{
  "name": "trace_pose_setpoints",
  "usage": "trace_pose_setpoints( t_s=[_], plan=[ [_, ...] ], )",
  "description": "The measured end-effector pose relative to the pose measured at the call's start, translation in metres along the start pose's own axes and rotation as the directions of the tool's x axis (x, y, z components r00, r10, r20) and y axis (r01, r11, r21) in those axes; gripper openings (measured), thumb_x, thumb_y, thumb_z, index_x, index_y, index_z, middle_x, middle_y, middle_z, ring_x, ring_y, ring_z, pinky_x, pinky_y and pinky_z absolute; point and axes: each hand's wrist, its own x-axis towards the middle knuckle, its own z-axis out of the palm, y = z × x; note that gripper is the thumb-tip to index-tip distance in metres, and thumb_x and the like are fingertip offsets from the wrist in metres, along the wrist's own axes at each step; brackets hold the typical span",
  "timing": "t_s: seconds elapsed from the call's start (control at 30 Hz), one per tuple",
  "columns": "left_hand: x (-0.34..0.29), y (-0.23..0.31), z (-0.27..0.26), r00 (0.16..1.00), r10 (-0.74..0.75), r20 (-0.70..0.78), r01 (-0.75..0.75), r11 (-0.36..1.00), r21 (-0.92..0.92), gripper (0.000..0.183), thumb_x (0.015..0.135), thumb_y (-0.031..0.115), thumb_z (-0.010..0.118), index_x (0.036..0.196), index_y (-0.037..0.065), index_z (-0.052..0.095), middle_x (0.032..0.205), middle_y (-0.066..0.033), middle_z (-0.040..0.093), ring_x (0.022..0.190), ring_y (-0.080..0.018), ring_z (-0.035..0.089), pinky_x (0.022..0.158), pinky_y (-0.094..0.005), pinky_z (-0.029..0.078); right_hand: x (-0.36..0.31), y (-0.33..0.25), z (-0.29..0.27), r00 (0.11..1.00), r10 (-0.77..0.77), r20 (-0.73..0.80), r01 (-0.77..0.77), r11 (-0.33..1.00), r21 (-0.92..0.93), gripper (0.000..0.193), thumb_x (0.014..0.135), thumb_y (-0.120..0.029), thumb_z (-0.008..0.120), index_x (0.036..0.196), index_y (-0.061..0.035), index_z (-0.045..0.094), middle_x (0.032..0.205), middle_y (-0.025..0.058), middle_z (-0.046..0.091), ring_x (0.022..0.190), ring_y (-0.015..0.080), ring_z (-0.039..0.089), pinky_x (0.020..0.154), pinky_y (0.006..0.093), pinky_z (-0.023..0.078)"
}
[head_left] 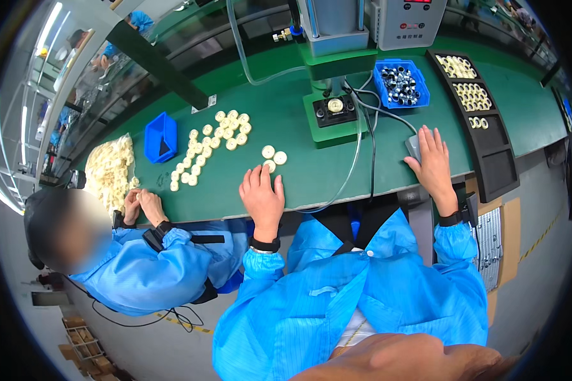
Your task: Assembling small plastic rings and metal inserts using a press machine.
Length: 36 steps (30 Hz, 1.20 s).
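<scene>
My left hand (262, 198) lies palm down near the table's front edge, fingers stretched out. Its fingertips reach one of three cream round pieces (279, 157); whether they touch it I cannot tell. Flat and with spread fingers, my right hand (433, 164) rests at a small grey box (413, 147) with a cable, partly covering it. Between and beyond my hands stands a green bench press (327, 133). In its black fixture (321, 113) sits a cream round part (335, 105), below the press head.
More cream pieces (219, 132) lie left on the green table (311, 174). A blue bin (161, 140) and a bag of cream parts (111, 168) are farther left, beside a co-worker's hands (149, 206). Metal rings fill another blue bin (419, 92); a black tray (493, 163) holds finished-looking rows.
</scene>
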Motion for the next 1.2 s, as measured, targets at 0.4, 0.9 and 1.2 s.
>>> trace_pose_setpoints(
  t_s=[0.4, 0.9, 1.2],
  plan=[
    [0.007, 0.002, -0.008, 1.000, -0.003, 0.024, 0.003, 1.000, -0.015, 0.042, 0.082, 0.019, 0.072, 0.120, 0.006, 0.061, 0.116, -0.0118, 0.062, 0.110, -0.0339, 0.056, 0.093, -0.0463, 0.043, 0.012, -0.017, -0.013, 0.985, -0.002, -0.172, 0.020, 0.995, 0.101, 0.079, 0.079, -0.029, 0.077, 0.143, 0.0003, 0.040, 0.144, 0.0176, 0.046, 0.132, 0.0382, 0.043, 0.104, 0.0503, 0.038],
    [0.010, 0.002, 0.002, 0.997, 0.047, -0.053, -0.050, 0.998, -0.049, 0.031, 0.083, 0.014, 0.069, 0.111, 0.002, 0.065, 0.108, -0.0146, 0.065, 0.102, -0.0347, 0.059, 0.088, -0.0448, 0.047, 0.170, -0.117, -0.009, 0.983, -0.077, -0.169, 0.180, 0.617, 0.766, 0.033, 0.073, -0.018, 0.078, 0.098, 0.0007, 0.069, 0.091, 0.0134, 0.070, 0.084, 0.0243, 0.067, 0.076, 0.0352, 0.053],
    [0.014, 0.006, 0.003, 0.998, 0.066, -0.014, -0.067, 0.998, -0.015, 0.027, 0.085, 0.011, 0.068, 0.110, 0.001, 0.064, 0.107, -0.0134, 0.066, 0.099, -0.0330, 0.059, 0.086, -0.0431, 0.048, 0.105, 0.145, -0.076, 0.900, 0.378, -0.217, -0.298, 0.897, 0.327, 0.032, 0.078, -0.018, 0.070, 0.107, -0.0056, 0.070, 0.100, 0.0177, 0.070, 0.097, 0.0334, 0.067, 0.085, 0.0425, 0.052]
  ],
)
